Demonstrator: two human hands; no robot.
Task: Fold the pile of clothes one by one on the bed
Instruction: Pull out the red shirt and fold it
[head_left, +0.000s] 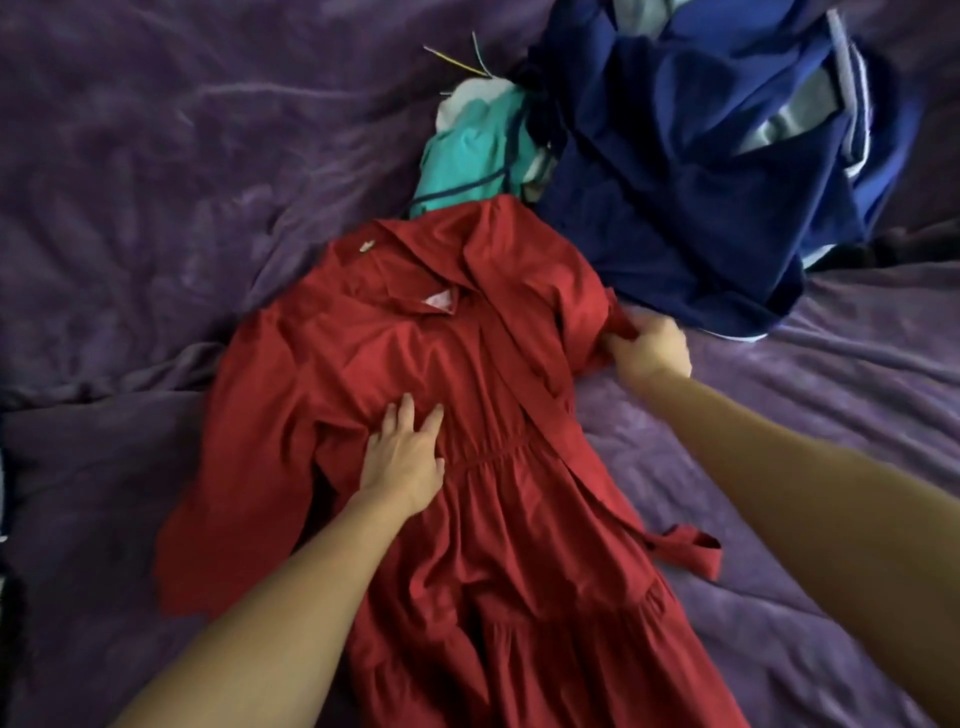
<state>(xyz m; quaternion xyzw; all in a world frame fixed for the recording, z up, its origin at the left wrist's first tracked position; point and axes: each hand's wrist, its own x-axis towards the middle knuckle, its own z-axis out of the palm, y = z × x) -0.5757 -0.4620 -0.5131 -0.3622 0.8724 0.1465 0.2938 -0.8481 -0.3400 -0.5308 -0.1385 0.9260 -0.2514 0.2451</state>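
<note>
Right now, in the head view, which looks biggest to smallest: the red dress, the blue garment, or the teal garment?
1. red dress, though it lies nearest the camera, which flatters it
2. blue garment, crumpled
3. teal garment, partly covered

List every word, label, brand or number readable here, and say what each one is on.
No text can be read in this view.
The pale neck tag inside the collar of the red collared dress: too blurred to read.
The small pale emblem near the dress's shoulder: too small to make out.
The navy blue garment with pale stripes: no print shows.
</note>
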